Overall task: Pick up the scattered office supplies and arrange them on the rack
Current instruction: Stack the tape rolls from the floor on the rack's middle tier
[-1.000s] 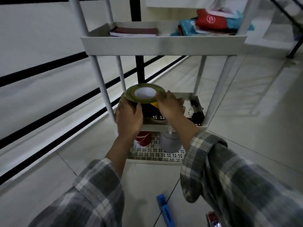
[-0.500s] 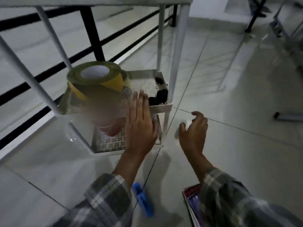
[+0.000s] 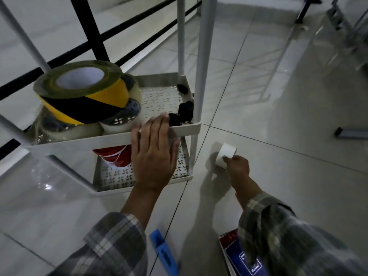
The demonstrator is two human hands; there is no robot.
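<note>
A white wheeled rack [image 3: 187, 130] stands on the tiled floor. On its middle shelf a yellow-and-black tape roll [image 3: 83, 92] sits on top of clear tape rolls [image 3: 67, 131], with several black clips [image 3: 184, 112] at the shelf's right end. My left hand [image 3: 154, 152] is flat with fingers apart, resting against the front rim of that shelf. My right hand [image 3: 237, 166] pinches a small white tape roll [image 3: 226, 153] just above the floor, right of the rack. A blue marker-like item [image 3: 163, 253] and a spiral notebook [image 3: 241, 255] lie on the floor near me.
A red-and-white object [image 3: 113, 157] sits on the rack's bottom shelf. Black railing bars [image 3: 93, 36] run along the left behind the rack. A dark bar-shaped item [image 3: 351, 133] lies on the floor at far right. Metal furniture legs [image 3: 342, 20] stand at the top right.
Both hands let go of the yellow-and-black tape, which now rests on the shelf. My right hand moved down right and took hold of the white tape roll. The view tilted down.
</note>
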